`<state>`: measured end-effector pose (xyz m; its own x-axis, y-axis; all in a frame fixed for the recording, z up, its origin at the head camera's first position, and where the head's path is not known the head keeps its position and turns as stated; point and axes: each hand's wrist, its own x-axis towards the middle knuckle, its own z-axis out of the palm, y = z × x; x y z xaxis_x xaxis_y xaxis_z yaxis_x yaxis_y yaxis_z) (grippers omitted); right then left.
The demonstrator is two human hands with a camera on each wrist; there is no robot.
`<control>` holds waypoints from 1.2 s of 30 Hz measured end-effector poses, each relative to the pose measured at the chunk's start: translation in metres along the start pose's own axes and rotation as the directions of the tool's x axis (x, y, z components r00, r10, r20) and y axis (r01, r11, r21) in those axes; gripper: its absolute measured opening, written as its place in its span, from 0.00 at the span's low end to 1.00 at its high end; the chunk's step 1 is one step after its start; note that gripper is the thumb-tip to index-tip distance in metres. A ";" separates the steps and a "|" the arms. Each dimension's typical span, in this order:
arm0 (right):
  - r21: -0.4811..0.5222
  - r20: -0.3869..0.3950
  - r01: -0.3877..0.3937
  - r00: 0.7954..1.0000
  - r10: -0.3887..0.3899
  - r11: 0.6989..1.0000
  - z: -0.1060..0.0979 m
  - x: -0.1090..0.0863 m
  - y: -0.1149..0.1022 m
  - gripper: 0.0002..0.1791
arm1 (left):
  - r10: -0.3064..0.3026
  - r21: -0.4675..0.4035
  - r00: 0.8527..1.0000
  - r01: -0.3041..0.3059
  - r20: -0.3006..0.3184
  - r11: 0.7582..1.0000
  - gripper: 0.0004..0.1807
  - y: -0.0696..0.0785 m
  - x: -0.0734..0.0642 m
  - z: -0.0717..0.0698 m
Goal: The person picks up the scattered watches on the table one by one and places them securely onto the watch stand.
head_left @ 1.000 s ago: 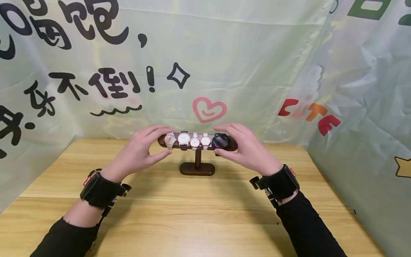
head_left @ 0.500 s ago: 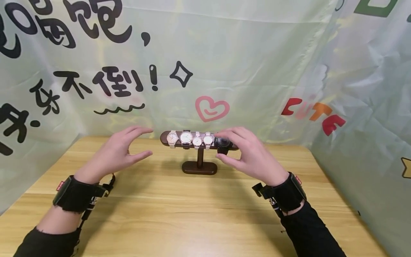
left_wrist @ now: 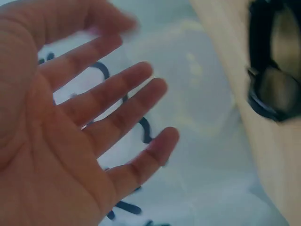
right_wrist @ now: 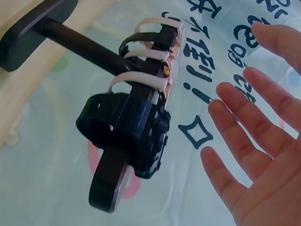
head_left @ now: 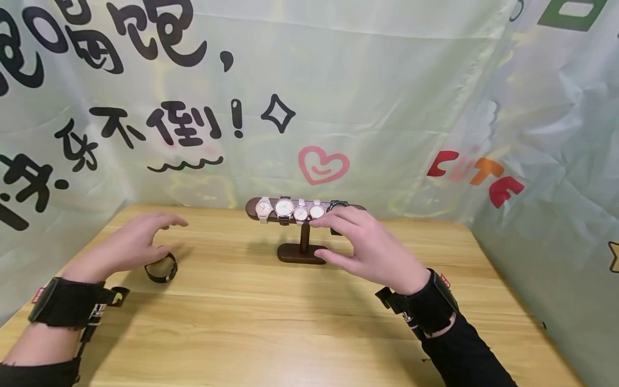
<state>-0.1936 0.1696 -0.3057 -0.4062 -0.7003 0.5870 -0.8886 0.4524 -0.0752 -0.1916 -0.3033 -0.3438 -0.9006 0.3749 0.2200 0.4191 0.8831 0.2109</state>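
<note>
A dark brown T-shaped watch stand [head_left: 304, 239] carries several watches. A white-strapped watch [head_left: 263, 208] is at its left end. Beside that sits a watch with a dark strap [head_left: 284, 207], then two small pale ones. The bulky black watch [right_wrist: 150, 132] circles the right end; my right hand [head_left: 369, 244] partly covers it in the head view. The right wrist view shows the right fingers [right_wrist: 240, 122] spread and apart from the stand. A separate black watch [head_left: 162, 271] stands on its side at the left of the table, beside my left hand [head_left: 128, 244], which holds nothing.
The wooden table [head_left: 271, 322] meets a pale printed cloth [head_left: 387, 97] along its back and both sides. Each forearm wears a black wrist strap [head_left: 427, 303] with a small camera mount. The stand is near the table's back edge.
My left hand has moved left, away from the stand, and the loose black watch beside it has come into view. My right hand has shifted slightly down beside the bulky black watch.
</note>
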 end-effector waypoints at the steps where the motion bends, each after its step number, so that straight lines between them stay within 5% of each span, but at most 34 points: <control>1: -0.004 0.007 0.002 1.000 -0.002 1.000 0.001 0.000 -0.001 0.24 | -0.009 -0.009 1.000 0.009 0.024 1.000 0.32 -0.005 -0.003 0.001; 7: -0.026 0.064 0.015 0.998 -0.013 1.000 0.005 0.000 -0.007 0.25 | -0.063 -0.039 0.991 0.068 0.114 0.997 0.39 -0.028 -0.014 0.008; 15: 0.021 0.117 0.068 0.991 -0.070 0.997 0.015 0.000 -0.013 0.21 | -0.081 -0.053 0.980 0.092 0.185 0.994 0.48 -0.041 -0.019 0.018; 28: 0.060 0.225 0.058 0.972 -0.070 0.997 0.030 0.001 -0.016 0.19 | 0.028 -0.014 0.990 -0.027 0.135 1.000 0.38 -0.055 -0.021 0.034; 36: 0.041 0.260 0.028 0.965 -0.038 0.999 0.033 0.001 -0.016 0.19 | -0.003 -0.144 0.980 0.033 0.199 0.989 0.30 -0.047 -0.016 0.033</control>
<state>-0.1865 0.1434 -0.3309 -0.4134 -0.8366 0.3594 -0.9078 0.4093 -0.0915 -0.2008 -0.3411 -0.3887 -0.9068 0.4207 0.0249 0.4018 0.8450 0.3529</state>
